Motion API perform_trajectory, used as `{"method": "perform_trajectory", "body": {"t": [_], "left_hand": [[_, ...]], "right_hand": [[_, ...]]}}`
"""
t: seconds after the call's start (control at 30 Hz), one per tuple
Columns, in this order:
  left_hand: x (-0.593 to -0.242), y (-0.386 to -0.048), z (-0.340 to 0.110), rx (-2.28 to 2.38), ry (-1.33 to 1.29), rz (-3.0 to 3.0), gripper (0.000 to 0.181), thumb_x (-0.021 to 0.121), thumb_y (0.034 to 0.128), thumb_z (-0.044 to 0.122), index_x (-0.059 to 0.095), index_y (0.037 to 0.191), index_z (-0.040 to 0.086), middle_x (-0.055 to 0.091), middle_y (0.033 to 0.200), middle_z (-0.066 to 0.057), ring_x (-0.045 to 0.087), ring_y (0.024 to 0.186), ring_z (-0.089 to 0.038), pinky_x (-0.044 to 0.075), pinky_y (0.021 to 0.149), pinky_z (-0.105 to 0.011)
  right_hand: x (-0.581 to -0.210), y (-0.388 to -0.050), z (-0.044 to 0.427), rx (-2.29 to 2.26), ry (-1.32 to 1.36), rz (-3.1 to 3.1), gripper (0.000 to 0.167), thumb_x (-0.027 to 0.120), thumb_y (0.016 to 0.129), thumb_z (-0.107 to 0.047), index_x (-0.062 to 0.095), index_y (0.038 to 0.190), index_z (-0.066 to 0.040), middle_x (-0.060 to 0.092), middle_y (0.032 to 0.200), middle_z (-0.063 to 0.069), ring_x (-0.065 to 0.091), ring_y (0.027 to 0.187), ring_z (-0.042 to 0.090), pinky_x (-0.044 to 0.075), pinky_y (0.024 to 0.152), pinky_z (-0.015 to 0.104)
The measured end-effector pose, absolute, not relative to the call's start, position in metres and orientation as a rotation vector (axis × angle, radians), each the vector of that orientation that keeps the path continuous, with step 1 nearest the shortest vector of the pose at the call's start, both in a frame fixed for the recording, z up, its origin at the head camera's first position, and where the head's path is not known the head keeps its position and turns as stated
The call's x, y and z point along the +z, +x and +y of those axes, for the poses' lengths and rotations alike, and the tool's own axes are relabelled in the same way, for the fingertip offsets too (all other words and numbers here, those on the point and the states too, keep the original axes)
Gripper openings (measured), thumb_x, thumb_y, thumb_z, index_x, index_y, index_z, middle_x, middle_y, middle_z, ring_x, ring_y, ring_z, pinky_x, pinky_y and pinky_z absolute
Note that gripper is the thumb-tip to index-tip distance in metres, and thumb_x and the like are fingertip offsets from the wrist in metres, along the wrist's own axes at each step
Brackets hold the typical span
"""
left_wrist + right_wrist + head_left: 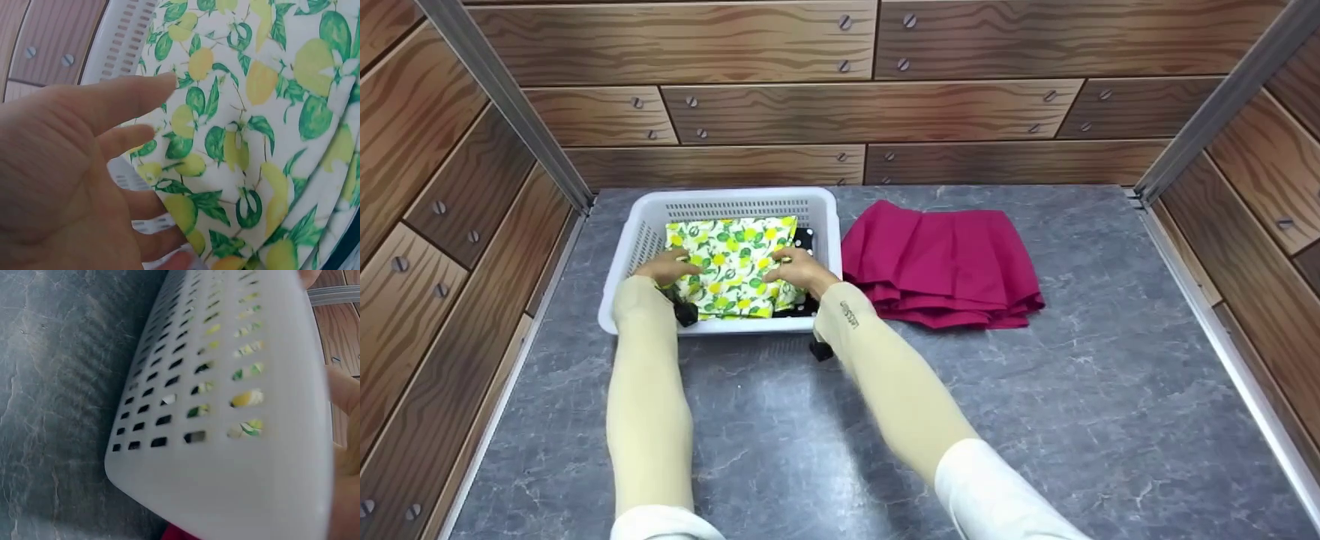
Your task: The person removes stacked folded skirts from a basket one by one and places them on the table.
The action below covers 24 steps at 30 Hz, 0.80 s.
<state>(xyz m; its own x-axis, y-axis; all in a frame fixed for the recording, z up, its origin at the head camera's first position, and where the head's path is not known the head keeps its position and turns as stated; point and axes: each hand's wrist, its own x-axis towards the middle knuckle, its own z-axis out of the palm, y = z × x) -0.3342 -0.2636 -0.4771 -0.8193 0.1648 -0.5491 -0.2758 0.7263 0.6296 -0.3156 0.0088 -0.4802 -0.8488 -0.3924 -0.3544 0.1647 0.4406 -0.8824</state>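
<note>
A folded cloth with a lemon-and-leaf print (735, 259) lies in a white plastic basket (735, 325). My left hand (664, 268) is at the cloth's left edge. In the left wrist view, the left hand (73, 174) has its thumb and fingers extended; the lower fingertips meet the cloth's edge and may be partly under it. At the cloth's right side is my right hand (802, 270), fingers spread and loosely bent over it. The basket wall (225, 461) hides most of the right hand in the right wrist view. A black cloth with white dots (802, 240) shows below the lemon-print cloth.
Beside the basket on the right lies a pleated magenta skirt (945, 262), on the grey marbled table (1072, 420). Wood-patterned panels (780, 112) enclose the back and sides, with metal rails (1234, 352) along the edges.
</note>
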Motion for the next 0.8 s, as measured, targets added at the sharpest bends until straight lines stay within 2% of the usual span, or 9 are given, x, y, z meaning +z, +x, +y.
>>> {"method": "perform_trajectory", "body": {"t": [0.07,0.17,0.27,0.37,0.53,0.73,0.8], "left_hand": [[-0.487,-0.34,-0.272,0.988,-0.017,2.33,0.084,0.058,0.1012,0.036,0.014,0.159,-0.005,0.006,0.164,-0.03,0.009,0.149,-0.049,0.023,0.118,-0.058],[-0.49,-0.342,-0.277,1.025,-0.013,2.304,0.087,0.061,0.1001,0.037,0.012,0.16,-0.003,0.005,0.165,-0.028,0.01,0.149,-0.048,0.023,0.118,-0.057],[-0.48,-0.335,-0.271,1.028,-0.082,2.296,0.085,0.059,0.1014,0.026,0.005,0.16,-0.004,0.002,0.166,-0.027,0.006,0.15,-0.047,0.018,0.119,-0.058],[-0.477,-0.331,-0.266,1.021,-0.092,2.307,0.081,0.057,0.1025,0.019,0.004,0.159,-0.007,0.004,0.165,-0.028,0.008,0.15,-0.047,0.019,0.12,-0.057],[-0.477,-0.331,-0.263,1.026,-0.052,2.315,0.074,0.055,0.1036,0.014,0.01,0.158,-0.008,0.005,0.164,-0.03,0.011,0.149,-0.048,0.024,0.118,-0.057],[-0.483,-0.333,-0.262,1.023,-0.077,2.35,0.074,0.056,0.1021,0.012,0.013,0.159,-0.006,0.004,0.165,-0.029,0.01,0.15,-0.047,0.023,0.118,-0.057],[-0.484,-0.333,-0.26,1.023,-0.081,2.357,0.075,0.057,0.1011,0.012,0.012,0.159,-0.006,0.005,0.165,-0.028,0.01,0.15,-0.046,0.022,0.119,-0.056]], "right_hand": [[-0.482,-0.315,0.009,-1.423,-0.183,2.187,0.06,0.067,0.096,-0.014,0.046,0.15,-0.002,0.036,0.158,0.017,0.038,0.142,0.032,0.038,0.111,0.043],[-0.484,-0.315,0.009,-1.439,-0.173,2.204,0.061,0.068,0.095,-0.012,0.046,0.151,-0.003,0.037,0.158,0.016,0.037,0.143,0.031,0.038,0.112,0.043],[-0.488,-0.315,0.006,-1.463,-0.162,2.197,0.066,0.07,0.093,-0.01,0.043,0.153,-0.005,0.036,0.16,0.014,0.033,0.145,0.03,0.037,0.113,0.042],[-0.493,-0.312,0.002,-1.459,-0.187,2.178,0.069,0.07,0.093,-0.01,0.04,0.155,-0.006,0.034,0.161,0.012,0.03,0.147,0.029,0.037,0.113,0.041],[-0.496,-0.309,-0.002,-1.477,-0.204,2.203,0.067,0.07,0.093,-0.008,0.042,0.154,-0.005,0.037,0.159,0.013,0.036,0.143,0.028,0.043,0.107,0.041],[-0.5,-0.308,-0.003,-1.558,-0.163,2.235,0.062,0.071,0.089,-0.005,0.05,0.148,-0.003,0.043,0.155,0.014,0.04,0.14,0.028,0.045,0.105,0.038],[-0.5,-0.308,-0.003,-1.6,-0.161,2.225,0.06,0.071,0.089,-0.004,0.052,0.145,-0.002,0.044,0.153,0.015,0.046,0.134,0.03,0.047,0.101,0.038]]}}
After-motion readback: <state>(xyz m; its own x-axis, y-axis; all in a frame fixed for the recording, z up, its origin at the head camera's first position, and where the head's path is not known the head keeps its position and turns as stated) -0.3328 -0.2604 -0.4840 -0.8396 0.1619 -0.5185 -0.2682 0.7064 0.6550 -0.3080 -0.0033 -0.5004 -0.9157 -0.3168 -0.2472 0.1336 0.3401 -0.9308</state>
